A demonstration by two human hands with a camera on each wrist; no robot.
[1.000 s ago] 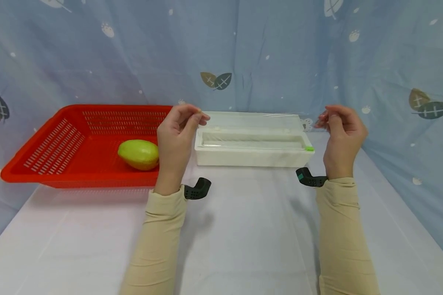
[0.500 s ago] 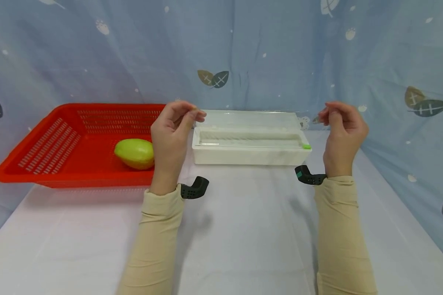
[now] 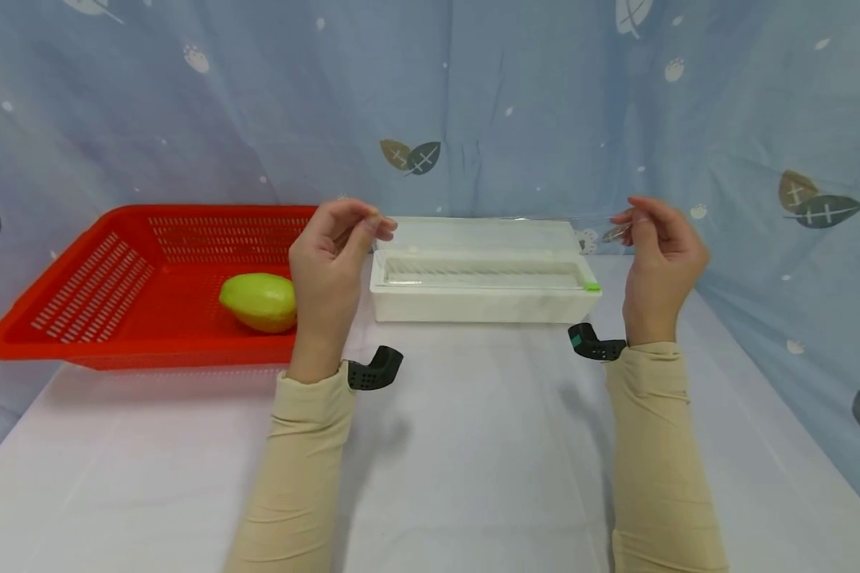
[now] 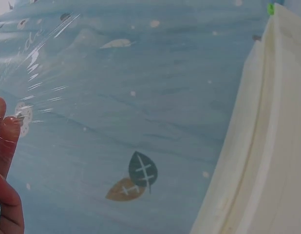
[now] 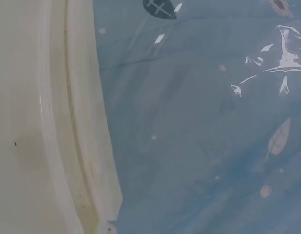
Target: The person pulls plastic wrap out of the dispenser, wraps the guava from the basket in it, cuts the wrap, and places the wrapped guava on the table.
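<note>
Clear cling film (image 4: 38, 73) is stretched between my two raised hands, its creases glinting in both wrist views. My left hand (image 3: 330, 270) pinches one end between thumb and fingers, in front of the red basket's right side. The other end is pinched by my right hand (image 3: 659, 270), where a bunched bit of film (image 3: 615, 232) shows at the fingertips. Between and behind the hands stands a white cling film dispenser (image 3: 483, 306) with its lid (image 3: 483, 232) raised. A green slider (image 3: 592, 286) sits at the right end of its front edge.
On the left stands a red plastic basket (image 3: 136, 350) with slotted walls. In it lies a yellow-green oval fruit (image 3: 259, 302), partly behind my left wrist. A blue patterned curtain (image 3: 530, 103) hangs behind the white-covered table (image 3: 487, 446).
The head view has shifted slightly. My left hand has drifted a little left, so the hands are slightly farther apart. Both keep their pinch, and the glints on the film have changed.
</note>
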